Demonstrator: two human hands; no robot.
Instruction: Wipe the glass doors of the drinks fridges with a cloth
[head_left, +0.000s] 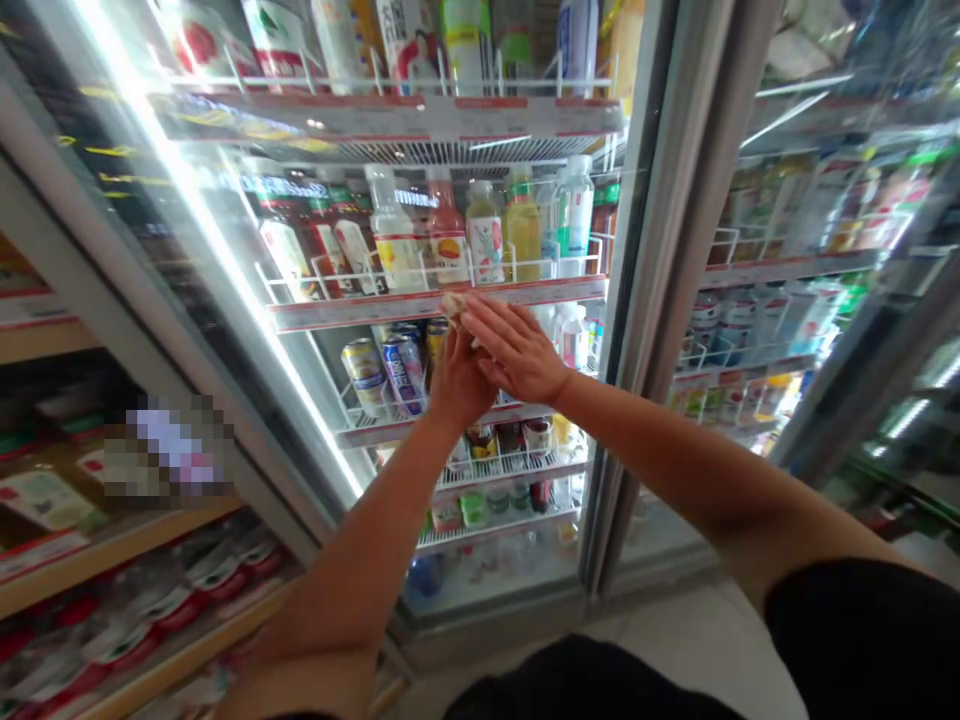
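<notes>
My two hands meet in front of the cooler's glass door, with a crumpled pale cloth or tissue (pixel 453 303) showing at their fingertips. My left hand (pixel 459 380) is closed around the lower part of it, its fingers partly hidden. Over it from the right lies my right hand (pixel 525 350), fingers stretched out flat and the tips touching the crumpled piece. Behind the glass, just left of my hands, stand drink cans (pixel 405 372). Above them is a row of bottles (pixel 450 240) on a wire-fronted shelf (pixel 435 304).
A metal door frame (pixel 660 250) runs down the right of this glass. Another cooler door with bottles (pixel 727 320) is beyond it. At left, an open rack (pixel 112 530) holds packaged bottles. A bright light strip (pixel 217 240) slants along the left side. Pale floor (pixel 690 640) shows below.
</notes>
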